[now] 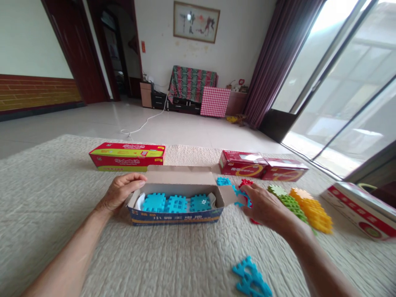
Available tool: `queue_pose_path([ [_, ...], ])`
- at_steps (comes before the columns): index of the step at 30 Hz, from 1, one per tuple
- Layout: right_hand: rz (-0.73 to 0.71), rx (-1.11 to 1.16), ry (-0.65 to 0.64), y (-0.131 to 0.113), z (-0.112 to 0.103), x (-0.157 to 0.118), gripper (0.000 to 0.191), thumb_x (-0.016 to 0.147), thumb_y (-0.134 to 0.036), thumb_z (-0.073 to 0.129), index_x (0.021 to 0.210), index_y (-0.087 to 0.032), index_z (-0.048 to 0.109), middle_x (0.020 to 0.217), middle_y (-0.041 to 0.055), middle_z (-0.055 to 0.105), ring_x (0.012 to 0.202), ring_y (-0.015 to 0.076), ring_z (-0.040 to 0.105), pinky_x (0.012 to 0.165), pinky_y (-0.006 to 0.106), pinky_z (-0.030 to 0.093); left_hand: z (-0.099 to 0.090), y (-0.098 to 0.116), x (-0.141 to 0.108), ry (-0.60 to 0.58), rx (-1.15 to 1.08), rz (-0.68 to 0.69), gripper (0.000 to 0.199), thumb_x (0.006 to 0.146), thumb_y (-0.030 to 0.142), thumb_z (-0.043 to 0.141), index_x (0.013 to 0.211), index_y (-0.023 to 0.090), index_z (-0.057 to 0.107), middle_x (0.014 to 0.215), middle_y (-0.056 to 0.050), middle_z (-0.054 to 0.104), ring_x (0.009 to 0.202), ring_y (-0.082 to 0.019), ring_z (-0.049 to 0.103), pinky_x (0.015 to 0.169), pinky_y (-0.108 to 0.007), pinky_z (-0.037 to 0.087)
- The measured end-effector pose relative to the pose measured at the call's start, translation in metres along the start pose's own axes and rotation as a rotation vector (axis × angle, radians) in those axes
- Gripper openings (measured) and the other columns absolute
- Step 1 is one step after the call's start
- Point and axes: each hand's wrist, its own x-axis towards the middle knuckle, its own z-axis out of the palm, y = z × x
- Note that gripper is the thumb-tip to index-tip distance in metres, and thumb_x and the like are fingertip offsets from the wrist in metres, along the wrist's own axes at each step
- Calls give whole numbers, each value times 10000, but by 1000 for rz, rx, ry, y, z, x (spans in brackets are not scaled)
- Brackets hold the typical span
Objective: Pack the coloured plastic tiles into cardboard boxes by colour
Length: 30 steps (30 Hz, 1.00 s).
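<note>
An open blue cardboard box [176, 218] stands in front of me, its lid flap raised at the back. Several blue interlocking toy tiles [154, 203] with notched edges lie inside. My left hand [122, 189] grips the box at its left end, fingers curled over the back corner. Right of the box, my right hand [262, 204] has its fingers and thumb closed around a blue notched tile [239, 198], partly hidden by the hand. Red notched tiles [246, 182] show behind and under that hand. Another blue tile piece [252, 277] lies nearer to me.
Green tiles [289, 204] and yellow tiles [312, 210] lie in rows on the right of the quilted mat [62, 198]. A red and yellow box [128, 157] and two dark red boxes [243, 164] stand behind. At far right is a white and red box [361, 210].
</note>
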Motion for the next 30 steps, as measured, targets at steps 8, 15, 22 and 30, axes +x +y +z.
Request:
queue_pose_path([
  [8, 53, 21, 213, 13, -32, -6, 404, 744, -349, 603, 1114, -189, 609, 950, 117, 656, 771, 245, 632, 611, 344, 455, 1, 1, 0, 4, 25, 33, 223, 621, 336, 726, 772, 180, 678, 644, 36, 645, 502, -102, 533, 487, -202, 403],
  [15, -216, 290, 277, -60, -55, 0, 399, 780, -362, 604, 1146, -204, 592, 1056, 89, 656, 849, 221, 637, 707, 354, 491, 1, -1, 2, 10, 66, 92, 189, 632, 323, 683, 752, 177, 676, 629, 30, 651, 498, -107, 518, 502, -212, 402],
  [22, -330, 425, 54, -125, -38, 28, 392, 714, -243, 643, 1098, -169, 618, 1028, 88, 642, 898, 219, 608, 781, 352, 482, 2, -1, 4, -4, 48, 143, 156, 638, 294, 684, 730, 168, 689, 659, 20, 658, 549, -109, 530, 536, -210, 414],
  [30, -338, 480, 114, -135, -34, 31, 407, 726, -270, 648, 1114, -150, 614, 1072, 110, 644, 918, 224, 620, 793, 357, 489, 4, 1, 4, 6, 32, 133, 163, 612, 293, 699, 716, 168, 690, 656, 28, 648, 575, -109, 529, 553, -206, 403],
])
